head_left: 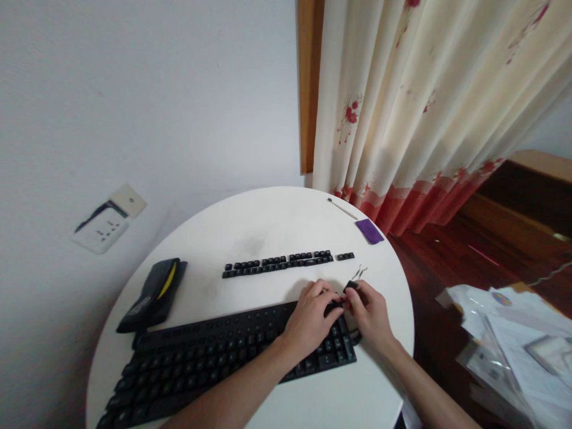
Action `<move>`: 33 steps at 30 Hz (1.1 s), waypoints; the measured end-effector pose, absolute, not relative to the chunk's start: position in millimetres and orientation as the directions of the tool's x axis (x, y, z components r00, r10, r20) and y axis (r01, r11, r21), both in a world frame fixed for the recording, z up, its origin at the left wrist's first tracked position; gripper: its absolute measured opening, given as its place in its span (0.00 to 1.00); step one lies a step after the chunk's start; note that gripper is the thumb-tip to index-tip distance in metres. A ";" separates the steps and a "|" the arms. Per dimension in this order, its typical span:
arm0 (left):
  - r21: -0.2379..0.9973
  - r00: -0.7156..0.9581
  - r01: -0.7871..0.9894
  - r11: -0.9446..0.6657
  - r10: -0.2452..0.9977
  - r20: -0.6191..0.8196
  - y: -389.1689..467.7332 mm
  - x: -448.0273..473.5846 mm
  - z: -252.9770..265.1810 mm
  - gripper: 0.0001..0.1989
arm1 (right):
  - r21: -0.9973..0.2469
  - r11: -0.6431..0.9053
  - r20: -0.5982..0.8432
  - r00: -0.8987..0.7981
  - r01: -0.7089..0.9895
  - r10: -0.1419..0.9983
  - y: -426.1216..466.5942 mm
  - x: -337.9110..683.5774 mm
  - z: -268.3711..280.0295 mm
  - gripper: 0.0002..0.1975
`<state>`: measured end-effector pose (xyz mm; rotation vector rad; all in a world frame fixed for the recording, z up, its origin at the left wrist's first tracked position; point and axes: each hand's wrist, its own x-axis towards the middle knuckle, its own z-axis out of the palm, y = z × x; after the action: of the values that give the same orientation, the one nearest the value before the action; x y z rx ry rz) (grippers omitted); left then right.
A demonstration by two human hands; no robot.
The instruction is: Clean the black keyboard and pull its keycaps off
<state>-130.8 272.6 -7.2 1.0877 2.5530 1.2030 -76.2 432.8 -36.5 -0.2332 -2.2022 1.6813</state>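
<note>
A black keyboard (210, 345) lies at a slant across the near part of the white round table, with its top row of keys gone. My right hand (369, 307) is closed around the black handle of a keycap puller (351, 286), whose thin wire prongs point away from me. Over the keyboard's far right corner is my left hand (315, 313), its fingers curled and thumb drawn in close to the puller handle. Whatever sits between those fingertips is too small to make out. Beyond both hands, loose black keycaps (277, 264) lie in two rows.
To the left rests a black and yellow object (154, 292). A purple cloth (369, 231) and a thin brush (342, 208) lie near the far right edge of the table (214, 223). Plastic bags and papers (504, 339) are on the right, below a floral curtain (402, 119).
</note>
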 end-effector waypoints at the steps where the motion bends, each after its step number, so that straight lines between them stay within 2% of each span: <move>1: 0.711 -0.733 0.564 0.420 0.652 0.196 272.6 -130.5 -6.9 0.06 | -0.954 0.281 0.199 -0.920 -0.104 0.338 433.0 -75.2 -36.6 0.14; 7: 0.731 -0.706 0.588 0.347 0.662 0.253 272.4 -128.6 -4.7 0.05 | -0.925 0.339 0.295 -0.890 -0.174 0.347 434.3 -70.1 -38.3 0.12; 11: 0.731 -0.732 0.584 0.353 0.619 0.286 270.8 -127.7 -4.7 0.08 | -0.915 0.368 0.287 -0.905 -0.163 0.315 435.8 -70.9 -39.7 0.12; 17: 0.626 -0.634 0.706 0.331 0.690 0.350 268.9 -126.5 -2.3 0.03 | -0.918 0.368 0.269 -0.917 -0.151 0.294 436.4 -71.6 -41.9 0.12; 33: 0.440 -0.583 0.804 0.400 0.674 0.454 269.6 -120.3 -3.1 0.09 | -0.862 0.472 0.328 -0.914 -0.185 0.240 436.3 -69.2 -32.3 0.13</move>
<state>-120.3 269.6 -3.1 1.4967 2.7927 1.0746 -69.2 436.3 -32.3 -0.0462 -2.3185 1.4305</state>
